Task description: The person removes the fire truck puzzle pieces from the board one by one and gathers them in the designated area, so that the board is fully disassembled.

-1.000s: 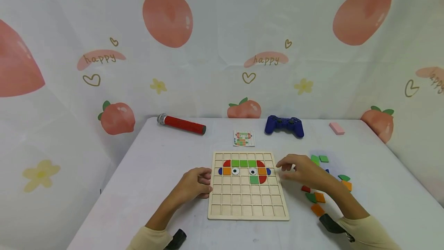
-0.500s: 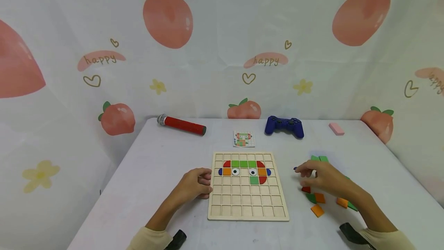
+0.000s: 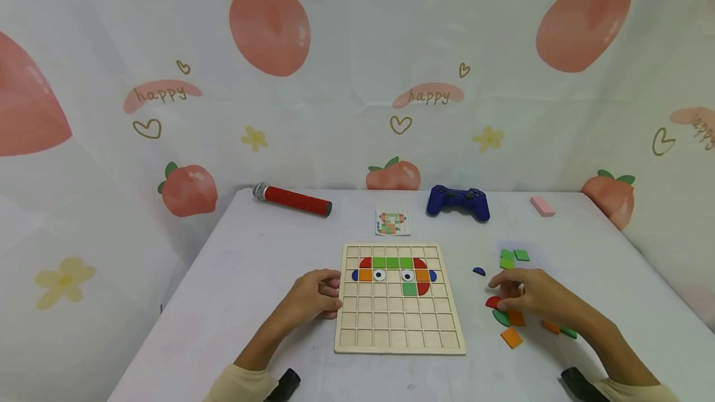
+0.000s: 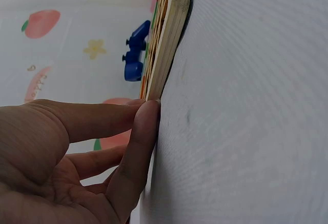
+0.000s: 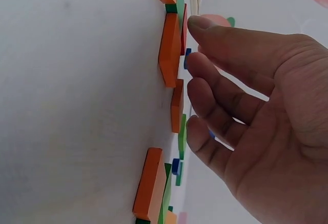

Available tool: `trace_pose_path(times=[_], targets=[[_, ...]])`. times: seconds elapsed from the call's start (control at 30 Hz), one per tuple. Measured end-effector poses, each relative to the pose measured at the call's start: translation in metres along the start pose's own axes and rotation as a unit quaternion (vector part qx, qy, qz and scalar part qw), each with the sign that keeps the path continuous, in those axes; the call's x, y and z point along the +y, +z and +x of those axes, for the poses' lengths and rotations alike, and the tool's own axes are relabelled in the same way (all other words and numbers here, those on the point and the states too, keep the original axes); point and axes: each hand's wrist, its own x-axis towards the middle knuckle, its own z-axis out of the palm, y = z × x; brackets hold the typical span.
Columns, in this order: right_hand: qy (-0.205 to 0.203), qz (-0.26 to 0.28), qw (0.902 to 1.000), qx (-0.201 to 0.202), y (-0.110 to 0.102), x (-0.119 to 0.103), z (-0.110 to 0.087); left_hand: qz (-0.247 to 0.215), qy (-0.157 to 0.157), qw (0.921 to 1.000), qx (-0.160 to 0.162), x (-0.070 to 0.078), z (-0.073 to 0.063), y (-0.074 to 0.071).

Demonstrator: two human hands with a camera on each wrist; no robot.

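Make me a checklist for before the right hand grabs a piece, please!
1. Board lying on the table: ok.
2. Left hand touching the board's left edge: ok.
3. Right hand free to grab: ok, it holds nothing.
4. Thumb touching the loose red piece: cannot tell, they look very close.
5. Picture card in sight: ok, just beyond the board.
6. Loose pieces all apart: not ok, some are bunched together.

The grid board (image 3: 380, 320) lies on the table (image 3: 251, 265), with set tiles (image 3: 393, 263) in it. Behind the board is a picture card (image 3: 393, 223). Behind the board, to its left, is a microphone (image 3: 293, 200); to its right, a game controller (image 3: 458, 203). Loose tiles (image 3: 511, 338) lie right of the board.
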Motion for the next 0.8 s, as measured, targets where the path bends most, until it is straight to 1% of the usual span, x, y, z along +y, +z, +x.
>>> trace_pose_path(times=[0.1,0.17,0.27,0.37,0.53,0.8], targets=[[0.011,0.007,0.9999,-0.005,0.0004,0.0004,0.0005,0.002,0.001,1.0,0.001,0.0002,0.0004,0.0],[0.009,0.009,0.9999,-0.008,0.001,0.0005,0.001,0.004,0.001,1.0,0.001,0.0001,0.0006,0.0],[0.003,0.007,0.9999,-0.007,0.0022,-0.0004,0.0026,0.005,0.001,1.0,0.001,0.0,0.0005,-0.0001],[-0.012,-0.004,0.9999,-0.007,0.0036,-0.0022,0.0046,0.005,0.0,1.0,0.001,0.0001,0.0004,-0.0003],[-0.02,-0.005,0.9997,-0.011,0.0059,-0.0061,0.0082,0.003,0.0,1.0,-0.002,-0.0003,0.0006,-0.0003],[-0.011,-0.004,0.9999,-0.012,0.0068,-0.0088,0.0081,0.004,-0.001,1.0,-0.003,-0.0009,0.0009,-0.0005]])
